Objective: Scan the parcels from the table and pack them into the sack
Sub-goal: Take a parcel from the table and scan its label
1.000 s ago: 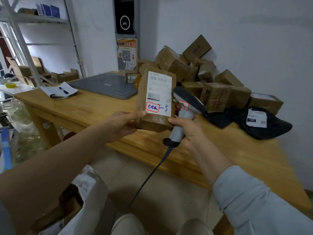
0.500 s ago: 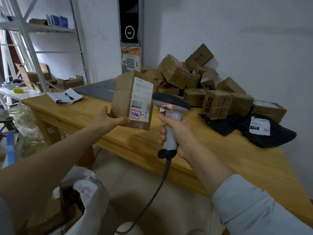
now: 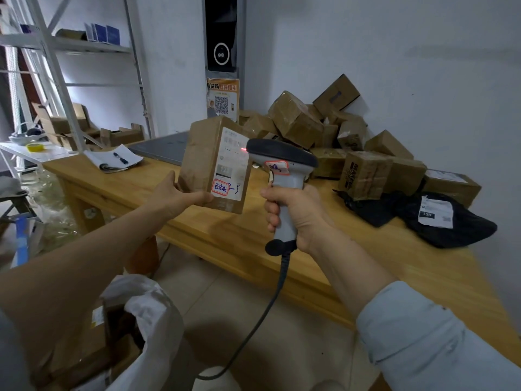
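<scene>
The left hand (image 3: 180, 194) clamps thumb and fingers on the lower corner of a taped cardboard parcel (image 3: 215, 165), held upright above the table's (image 3: 310, 249) near edge. The right hand (image 3: 296, 218) wraps the barcode scanner (image 3: 282, 176), aimed at its label (image 3: 232, 162). The parcel looks stiff, light and slick-taped, so edge grips suit it.
</scene>
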Demonstrator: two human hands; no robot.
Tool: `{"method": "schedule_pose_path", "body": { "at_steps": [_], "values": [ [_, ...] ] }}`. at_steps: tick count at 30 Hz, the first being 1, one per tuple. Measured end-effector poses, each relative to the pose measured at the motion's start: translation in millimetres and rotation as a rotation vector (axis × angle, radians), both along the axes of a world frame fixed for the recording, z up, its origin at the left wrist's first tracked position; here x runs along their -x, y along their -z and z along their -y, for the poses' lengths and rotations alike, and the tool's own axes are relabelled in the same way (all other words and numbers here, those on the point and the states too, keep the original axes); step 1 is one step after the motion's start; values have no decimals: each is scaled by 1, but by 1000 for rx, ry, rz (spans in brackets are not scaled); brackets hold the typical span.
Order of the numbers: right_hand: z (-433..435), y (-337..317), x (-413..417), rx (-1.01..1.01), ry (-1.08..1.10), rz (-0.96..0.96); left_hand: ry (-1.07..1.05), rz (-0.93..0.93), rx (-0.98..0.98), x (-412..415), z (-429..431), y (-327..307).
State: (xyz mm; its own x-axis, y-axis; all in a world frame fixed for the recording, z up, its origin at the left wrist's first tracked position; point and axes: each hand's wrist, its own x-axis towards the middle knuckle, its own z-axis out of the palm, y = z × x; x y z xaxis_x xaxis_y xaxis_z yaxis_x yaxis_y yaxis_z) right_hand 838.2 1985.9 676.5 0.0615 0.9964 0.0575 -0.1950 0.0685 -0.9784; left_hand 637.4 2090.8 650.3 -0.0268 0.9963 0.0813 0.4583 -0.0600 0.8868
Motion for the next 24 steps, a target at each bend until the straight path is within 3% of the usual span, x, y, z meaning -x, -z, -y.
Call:
{"method": "schedule_pose_path", "body": {
  "at_steps": [24],
  "values": [
    [-1, -3, 24, -17, -17, -46, -41, 88, 90, 29, 7, 3]
  ]
}}
